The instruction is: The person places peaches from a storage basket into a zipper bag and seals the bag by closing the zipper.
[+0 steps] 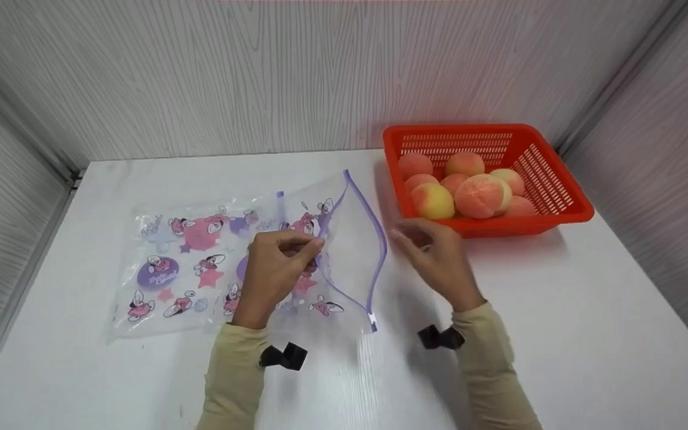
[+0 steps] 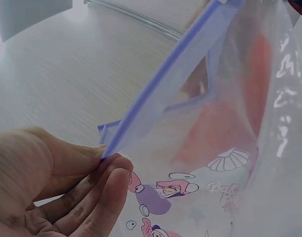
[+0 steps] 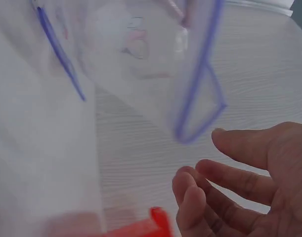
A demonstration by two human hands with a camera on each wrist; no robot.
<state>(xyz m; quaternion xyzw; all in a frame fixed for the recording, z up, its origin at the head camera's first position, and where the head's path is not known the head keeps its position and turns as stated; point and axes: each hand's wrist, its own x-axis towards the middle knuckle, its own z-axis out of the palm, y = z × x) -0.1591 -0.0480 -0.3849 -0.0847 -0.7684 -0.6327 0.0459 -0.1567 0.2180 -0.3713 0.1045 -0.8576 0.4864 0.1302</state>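
Observation:
My left hand (image 1: 275, 272) pinches one side of the mouth of a clear printed zip bag (image 1: 323, 307), thumb against fingertips on its purple zip strip (image 2: 141, 101). The mouth gapes wide, with the opposite strip bowed out to the right. A white slider (image 1: 372, 319) sits at the near end of the zip. Just right of that far strip is my right hand (image 1: 439, 263), holding nothing. Its thumb stands apart from loosely bent fingers in the right wrist view, a little clear of the purple edge (image 3: 197, 84).
Another clear zip bag (image 1: 183, 257) with pink and purple cartoon prints lies flat on the white table (image 1: 141, 382) to the left. At the back right stands a red basket (image 1: 559, 206) holding several peaches (image 1: 478, 196). Wood-grained panels (image 1: 230, 77) enclose the back and sides.

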